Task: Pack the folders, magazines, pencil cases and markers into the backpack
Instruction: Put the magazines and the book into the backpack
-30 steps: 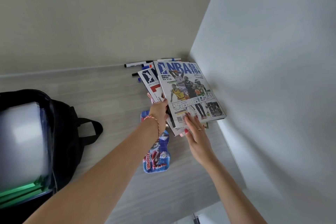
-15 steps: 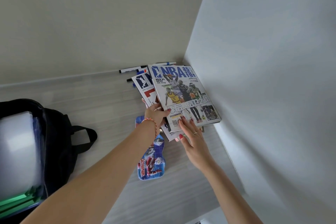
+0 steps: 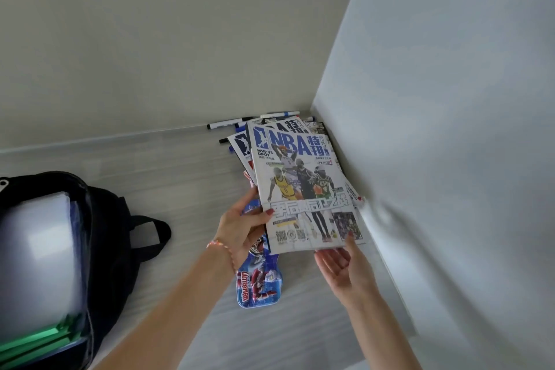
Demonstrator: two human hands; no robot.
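Magazine stack (image 3: 303, 186) in far right corner of desk (image 3: 168, 165), against the wall. Left hand (image 3: 243, 231) grips the stack's near left edge, thumb on the top cover. Right hand (image 3: 342, 264) palm up under the near right corner, thumb on the cover. Pencil case (image 3: 258, 285) lies flat, just near of the stack. Markers (image 3: 229, 123) beyond the stack. Open backpack (image 3: 99, 234) far left, folders (image 3: 33, 342) inside.

Both hands are gripping the top magazine (image 3: 303, 186): left hand (image 3: 243, 230) pinching its left edge, right hand (image 3: 342, 264) supporting its near edge, above the pencil case (image 3: 259, 288).
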